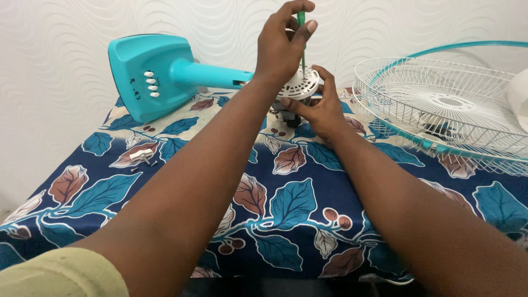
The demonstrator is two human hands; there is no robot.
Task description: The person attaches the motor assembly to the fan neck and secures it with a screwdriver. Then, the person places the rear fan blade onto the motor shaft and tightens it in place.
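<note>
Left hand (283, 44) pinches slim green-handled screwdriver (301, 33) upright, tip on round white vented motor cover (300, 85) directly beneath it; right hand (319, 110) grips that cover's right edge, beside turquoise plastic fan base (148, 74).

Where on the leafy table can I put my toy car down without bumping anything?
Bare cloth lies between the two arms, near the front edge. There is more at the front left, below the small white part. It is crowded at the back: turquoise fan base, white motor housing under both hands, wire fan guard on the right.
</note>
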